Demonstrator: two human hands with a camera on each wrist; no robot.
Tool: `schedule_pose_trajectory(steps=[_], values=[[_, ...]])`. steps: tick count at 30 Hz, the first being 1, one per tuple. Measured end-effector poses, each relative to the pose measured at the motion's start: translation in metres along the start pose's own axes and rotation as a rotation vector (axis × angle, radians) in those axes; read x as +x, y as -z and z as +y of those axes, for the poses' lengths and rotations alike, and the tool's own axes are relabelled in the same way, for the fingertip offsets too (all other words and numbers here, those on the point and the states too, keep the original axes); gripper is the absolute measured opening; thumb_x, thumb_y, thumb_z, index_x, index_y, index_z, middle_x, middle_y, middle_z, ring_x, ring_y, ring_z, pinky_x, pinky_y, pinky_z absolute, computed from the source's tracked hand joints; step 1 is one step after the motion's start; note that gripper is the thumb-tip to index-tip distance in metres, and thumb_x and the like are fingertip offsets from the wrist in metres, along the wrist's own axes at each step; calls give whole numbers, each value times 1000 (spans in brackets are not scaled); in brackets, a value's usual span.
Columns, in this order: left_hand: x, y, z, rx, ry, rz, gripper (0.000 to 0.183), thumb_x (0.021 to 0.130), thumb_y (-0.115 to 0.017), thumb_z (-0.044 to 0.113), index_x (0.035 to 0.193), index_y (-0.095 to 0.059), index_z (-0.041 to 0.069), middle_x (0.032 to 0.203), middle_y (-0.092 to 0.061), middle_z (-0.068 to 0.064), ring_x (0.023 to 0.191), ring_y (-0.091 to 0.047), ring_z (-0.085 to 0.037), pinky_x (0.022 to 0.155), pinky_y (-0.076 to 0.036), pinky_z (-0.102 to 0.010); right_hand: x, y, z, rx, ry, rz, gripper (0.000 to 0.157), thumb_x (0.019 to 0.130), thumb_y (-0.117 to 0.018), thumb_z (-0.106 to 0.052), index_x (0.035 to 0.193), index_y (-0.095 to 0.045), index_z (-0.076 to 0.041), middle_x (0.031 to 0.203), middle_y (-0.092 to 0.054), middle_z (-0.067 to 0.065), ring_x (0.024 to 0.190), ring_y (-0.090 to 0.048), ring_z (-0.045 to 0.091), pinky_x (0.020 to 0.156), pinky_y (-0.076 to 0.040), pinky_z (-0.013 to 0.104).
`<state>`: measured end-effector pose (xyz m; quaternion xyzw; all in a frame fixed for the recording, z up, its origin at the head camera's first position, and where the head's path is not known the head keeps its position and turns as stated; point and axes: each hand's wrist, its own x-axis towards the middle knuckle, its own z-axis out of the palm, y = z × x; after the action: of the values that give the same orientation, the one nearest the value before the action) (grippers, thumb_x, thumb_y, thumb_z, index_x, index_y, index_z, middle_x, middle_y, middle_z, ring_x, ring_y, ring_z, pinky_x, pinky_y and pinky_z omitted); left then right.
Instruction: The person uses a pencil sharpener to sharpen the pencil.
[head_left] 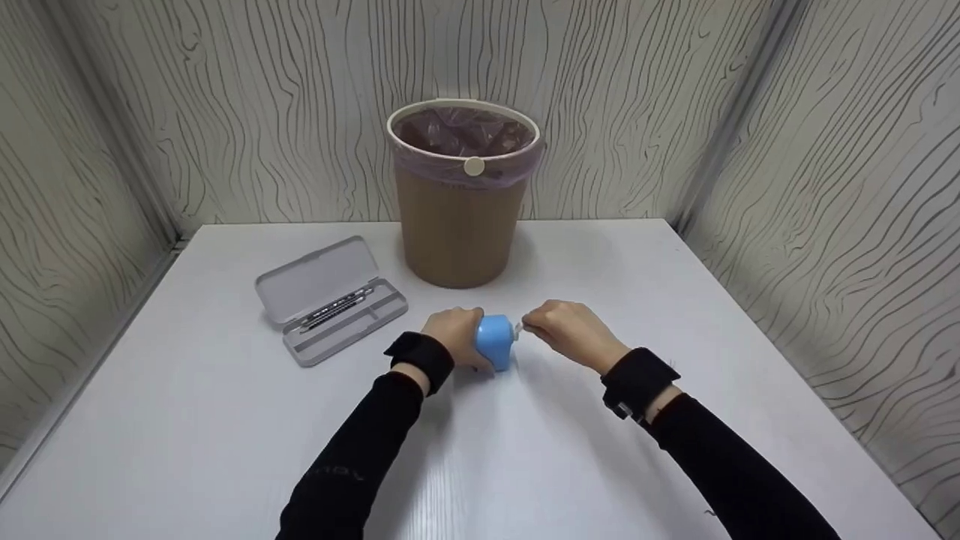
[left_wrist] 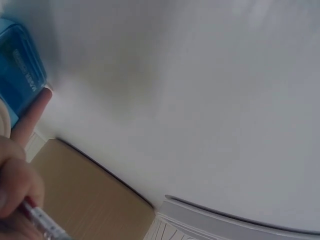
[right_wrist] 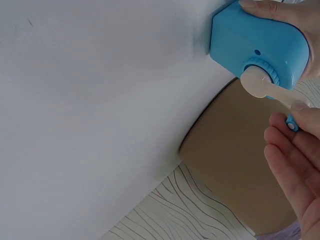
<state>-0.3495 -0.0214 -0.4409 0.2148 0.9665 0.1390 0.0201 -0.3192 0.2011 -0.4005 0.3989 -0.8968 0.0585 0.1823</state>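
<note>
My left hand (head_left: pixel 452 336) grips a blue hand-crank pencil sharpener (head_left: pixel 494 341) by its left side, low over the white table. The sharpener's front, with the crank, faces right. In the right wrist view its whitish crank arm (right_wrist: pixel 282 93) runs out to a small blue knob (right_wrist: pixel 293 123). My right hand (head_left: pixel 574 330) pinches the crank's end by thumb and fingers. A pencil (left_wrist: pixel 46 223), patterned in white, sticks out beside the left hand's fingers in the left wrist view. Its other end is hidden. A bluish see-through panel (left_wrist: pixel 20 65) shows on the sharpener.
A grey pencil case (head_left: pixel 319 281) lies with its lid raised to the left, several dark patterned pencils (head_left: pixel 337 306) inside. Behind the hands stands a brown bin (head_left: pixel 461 225) lined with a purplish bag (head_left: pixel 459 127). Wood-patterned walls (head_left: pixel 300 112) close in the table.
</note>
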Motion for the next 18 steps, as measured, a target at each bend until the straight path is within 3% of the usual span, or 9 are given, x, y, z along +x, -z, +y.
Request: schedule_pose_trajectory(steps=[8, 18], values=[[1, 3, -3, 10, 8, 6, 79, 65, -95, 51, 123, -63, 7, 115, -76, -12, 104, -74, -28, 93, -60, -43, 21, -6, 8, -65, -26, 17, 6, 92, -72, -5, 95, -77, -6, 89, -80, 7, 83, -76, 24, 72, -62, 35], [0, -1, 0, 9, -18, 21, 81, 64, -95, 52, 123, -63, 7, 114, -76, -11, 102, -74, -27, 92, -60, -42, 37, -30, 23, -82, -78, -49, 8, 93, -70, -6, 89, -77, -6, 86, -80, 8, 79, -75, 26, 71, -61, 38]])
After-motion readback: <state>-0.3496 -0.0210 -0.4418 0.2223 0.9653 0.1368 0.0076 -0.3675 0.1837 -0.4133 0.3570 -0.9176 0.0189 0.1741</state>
